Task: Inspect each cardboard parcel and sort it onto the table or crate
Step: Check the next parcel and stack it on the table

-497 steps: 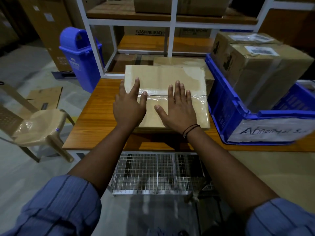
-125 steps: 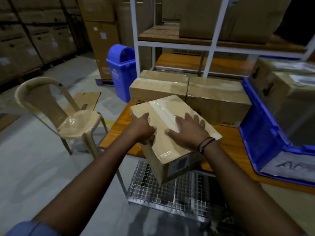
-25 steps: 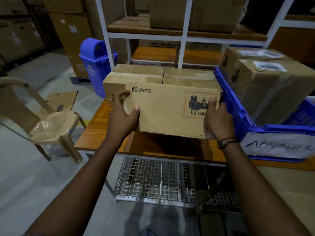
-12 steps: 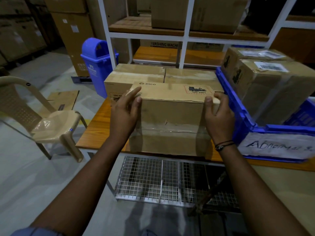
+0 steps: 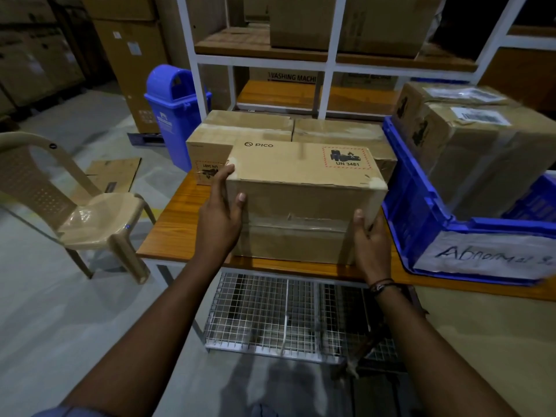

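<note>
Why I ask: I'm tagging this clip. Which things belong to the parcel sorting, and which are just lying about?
Job: PICO parcel, gripped by left hand and right hand; two taped parcels behind it; table; blue crate holding two more parcels.
Lying about: plastic chair; blue bin; wire cage under the table; flat cardboard on the floor.

A brown cardboard PICO parcel (image 5: 304,188), marked UN 3481 in a red-hatched square and taped across its near face, is sitting upright at the front of the wooden table (image 5: 168,230), the left hand (image 5: 221,218) and right hand (image 5: 371,245) gripping its ends. Two taped parcels (image 5: 240,130) are lying side by side just behind it, and two labelled parcels (image 5: 487,152) are standing in the blue crate (image 5: 421,212) on the right
</note>
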Tool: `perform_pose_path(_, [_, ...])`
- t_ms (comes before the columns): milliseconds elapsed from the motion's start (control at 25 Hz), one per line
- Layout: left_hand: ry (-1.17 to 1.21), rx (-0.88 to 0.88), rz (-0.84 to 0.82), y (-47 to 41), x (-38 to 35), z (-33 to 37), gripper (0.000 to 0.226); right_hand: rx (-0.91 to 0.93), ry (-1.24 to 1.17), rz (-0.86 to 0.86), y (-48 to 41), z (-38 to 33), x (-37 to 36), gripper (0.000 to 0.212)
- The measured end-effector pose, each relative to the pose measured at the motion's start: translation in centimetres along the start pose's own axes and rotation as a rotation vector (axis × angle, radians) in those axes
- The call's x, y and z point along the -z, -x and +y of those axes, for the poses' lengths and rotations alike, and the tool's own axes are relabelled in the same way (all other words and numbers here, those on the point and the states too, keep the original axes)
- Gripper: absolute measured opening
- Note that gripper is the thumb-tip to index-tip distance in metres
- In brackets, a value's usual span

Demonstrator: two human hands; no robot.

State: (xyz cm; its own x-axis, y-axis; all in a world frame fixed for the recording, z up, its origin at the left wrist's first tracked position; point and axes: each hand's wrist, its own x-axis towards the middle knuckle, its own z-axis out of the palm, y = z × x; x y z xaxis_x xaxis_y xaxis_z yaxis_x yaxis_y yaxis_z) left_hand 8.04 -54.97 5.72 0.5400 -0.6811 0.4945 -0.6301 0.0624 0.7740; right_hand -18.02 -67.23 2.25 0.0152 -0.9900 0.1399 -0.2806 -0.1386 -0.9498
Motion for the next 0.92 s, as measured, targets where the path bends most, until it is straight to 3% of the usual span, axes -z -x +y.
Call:
perform_pose_path(120, [0.056,0.007,0.008,-0.6,1.1,-0.4,0.042,-0.348,-0.439,0.069,-1.4,0.6,0.5,0.053])
perform_pose_path(200, [0.113,0.027,-0.01,-1.2,2.0,-1.2,0.037,-0.503,-0.464,0.0,-1.8,1.3,0.3,0.054])
perform_pose_path(320, [0.178,0.094,-0.028,-1.7,3.5,-2.1,0.034,-0.577,-0.467,-0.217,-0.7,0.1,-0.6,0.053])
perform_pose_path(400, [0.153,0.142,-0.007,-2.1,4.4,-2.4,0.033,-0.498,-0.581,-0.2,-0.6,-1.6,-1.0,0.044])
perform_pose_path(480, [-0.014,0.139,0.039,-2.6,4.9,-2.1,0.027,-0.349,-0.573,-0.055,-0.9,-3.4,-0.8,0.051])
perform_pose_path(600, [-0.089,0.029,-0.023,-3.3,4.2,-0.6,0.024,0.018,-0.352,0.205,-1.7,-7.1,-0.3,0.042])
perform_pose_path(720, [-0.02,0.035,-0.057,-2.9,2.6,0.3,0.03,0.351,-0.2,0.186,-2.6,-9.7,-0.7,0.034])
perform_pose_path(840, [0.09,0.105,-0.082,-1.4,1.5,-1.4,0.029,0.476,-0.119,0.194,-2.3,-9.8,-1.6,0.036])
perform_pose_path(920, [0.244,0.238,-0.076,-0.2,1.1,-2.5,0.031,0.433,-0.087,0.187,-1.8,-8.0,-2.3,0.041])
